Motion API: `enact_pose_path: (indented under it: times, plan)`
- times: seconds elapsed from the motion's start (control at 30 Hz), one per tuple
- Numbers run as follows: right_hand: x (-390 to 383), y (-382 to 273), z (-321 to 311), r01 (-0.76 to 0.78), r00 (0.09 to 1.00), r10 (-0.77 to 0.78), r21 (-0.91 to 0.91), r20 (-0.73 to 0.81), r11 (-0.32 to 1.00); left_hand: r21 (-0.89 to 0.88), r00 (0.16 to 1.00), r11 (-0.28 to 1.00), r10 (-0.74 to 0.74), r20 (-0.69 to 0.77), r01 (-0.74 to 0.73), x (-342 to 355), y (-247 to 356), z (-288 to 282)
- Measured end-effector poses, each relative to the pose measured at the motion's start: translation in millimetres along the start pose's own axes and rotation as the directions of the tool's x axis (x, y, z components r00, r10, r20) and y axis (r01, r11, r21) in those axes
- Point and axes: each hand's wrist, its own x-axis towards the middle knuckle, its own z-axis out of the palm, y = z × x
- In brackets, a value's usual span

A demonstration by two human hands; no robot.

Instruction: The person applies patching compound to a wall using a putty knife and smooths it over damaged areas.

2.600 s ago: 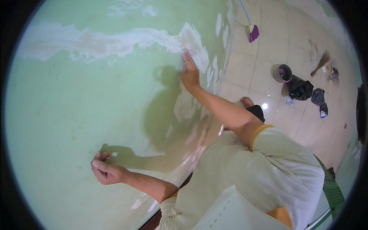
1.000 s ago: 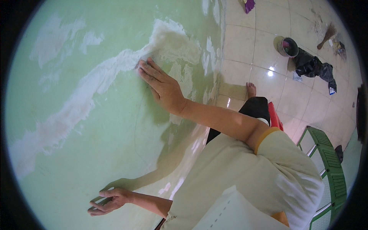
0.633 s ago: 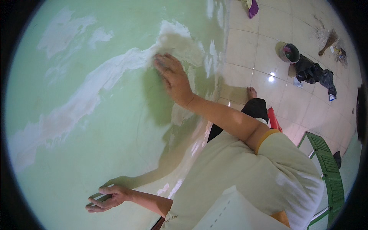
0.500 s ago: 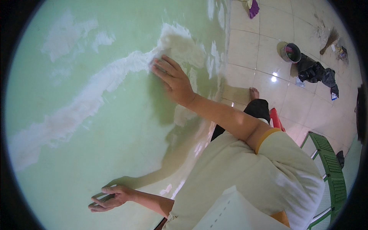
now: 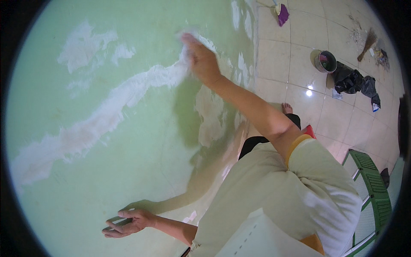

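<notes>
My right hand [image 5: 199, 58] is at a white filler patch [image 5: 150, 77] high on the green wall [image 5: 85, 188]; motion smears its fingers, so what is under them is unclear. My left hand [image 5: 128, 223] lies low on the wall with fingers spread, holding nothing. More pale patches [image 5: 85, 47] mark the wall above the long streak and around my right forearm.
On the tiled floor [image 5: 310, 115] at right stand a metal bucket [image 5: 325, 61], black bags [image 5: 347, 78], a straw broom [image 5: 368, 43] and a purple mop head [image 5: 283, 15]. A green ladder-like frame [image 5: 370, 192] and a red object [image 5: 309, 131] are behind me.
My right hand has moved up along the patch over the last half second, having been lower a second ago. My left hand has barely moved, apart from shifting slightly rightward in view.
</notes>
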Motion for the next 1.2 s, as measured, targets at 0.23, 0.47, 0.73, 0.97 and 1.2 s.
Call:
enact_pose_path:
  times: [0.23,0.47,0.73,0.97,1.2]
  plan:
    - [-12,42,-1,0.075,0.995,-0.084,-0.138,-0.061,0.988,0.002,1.000,1.000,-0.021,0.005,0.021,3,2,-1]
    - [-2,36,1,-0.101,0.995,0.102,-0.118,0.004,0.988,-0.008,1.000,1.000,-0.001,-0.006,0.001,1,0,0]
    - [-6,83,1,-0.236,0.971,0.224,-0.213,-0.077,0.948,0.007,1.000,1.000,0.013,0.001,-0.013,0,1,2]
    - [19,3,8,0.040,0.996,-0.021,-0.238,0.082,0.970,0.026,0.999,0.999,-0.028,0.041,0.027,-6,-2,-3]
    - [-3,101,3,-0.178,0.982,0.144,-0.349,-0.122,0.920,0.054,0.999,0.998,-0.033,0.043,0.031,-2,3,1]
